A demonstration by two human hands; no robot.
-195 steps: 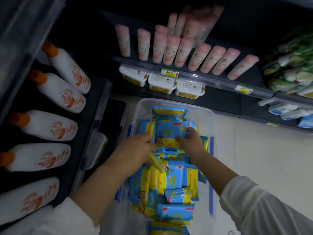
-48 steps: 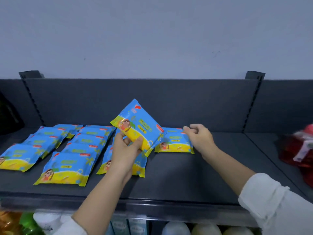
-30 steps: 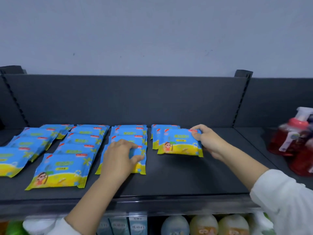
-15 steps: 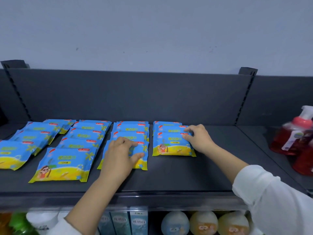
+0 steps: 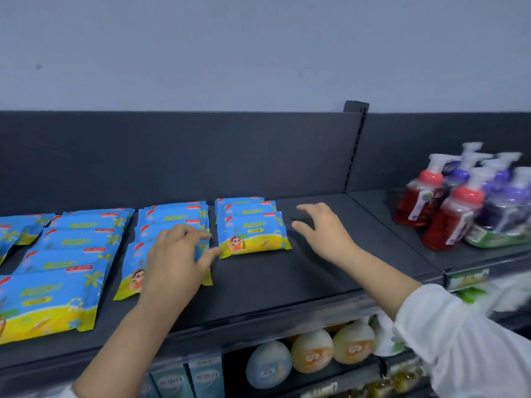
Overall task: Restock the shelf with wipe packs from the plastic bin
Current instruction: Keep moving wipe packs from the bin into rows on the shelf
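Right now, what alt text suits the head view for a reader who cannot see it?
The left hand rests on the front wipe pack of one row on a dark shelf, while the right hand hovers open and empty beside the rightmost row. Blue-and-yellow packs lie flat in overlapping rows; pump bottles stand at right.

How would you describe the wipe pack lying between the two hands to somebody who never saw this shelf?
On the grey shelf, wipe packs lie in columns left of the pump bottles. Take the column nearest them, then its front pack. Unlike the packs behind, nothing overlaps it; unlike the next column's front pack, the left hand does not cover it.
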